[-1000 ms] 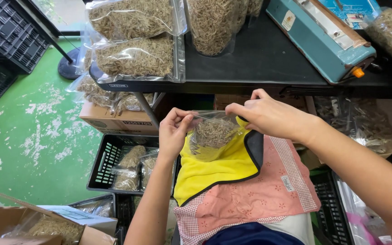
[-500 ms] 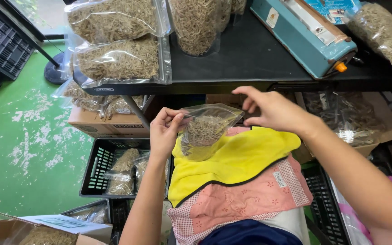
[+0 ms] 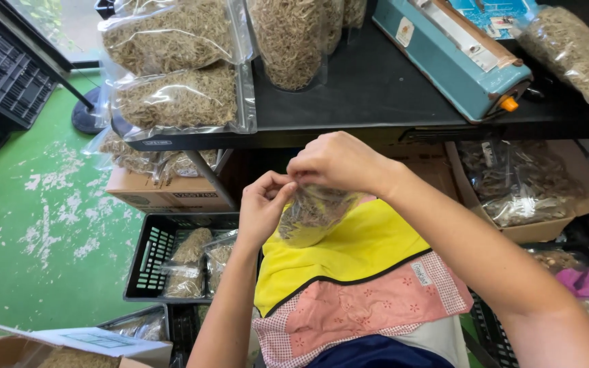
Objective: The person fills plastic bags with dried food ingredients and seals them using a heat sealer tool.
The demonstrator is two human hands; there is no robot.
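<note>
While both hands meet above the yellow apron [image 3: 349,262], the left hand [image 3: 264,208] and right hand [image 3: 339,162] pinch the top edge of a small clear bag [image 3: 311,217]. Filled with dried strands, it hangs just below the closed fingertips [image 3: 293,182].

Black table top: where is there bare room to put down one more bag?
The black table is bare between the upright bag of dried material and the teal sealing machine, down to the front edge. Its left end is crowded with stacked flat bags. Both hands, left and right, pinch the small bag below that edge.
</note>
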